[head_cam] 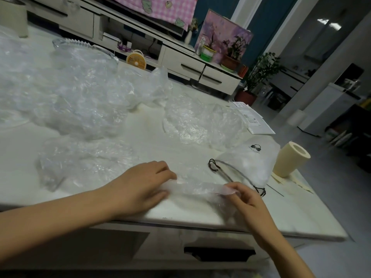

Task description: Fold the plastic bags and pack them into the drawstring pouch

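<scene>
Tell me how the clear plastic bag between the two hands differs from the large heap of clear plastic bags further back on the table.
The clear plastic bag is flattened into a narrow strip; the heap of clear plastic bags is crumpled and puffy. The bag is gripped by the left hand and right hand; the heap lies untouched. Both are transparent, wrinkled film.

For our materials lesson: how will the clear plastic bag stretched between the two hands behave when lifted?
Probably floppy: the clear plastic bag drapes and crinkles between left hand and right hand. Likely very light, being thin and see-through.
</scene>
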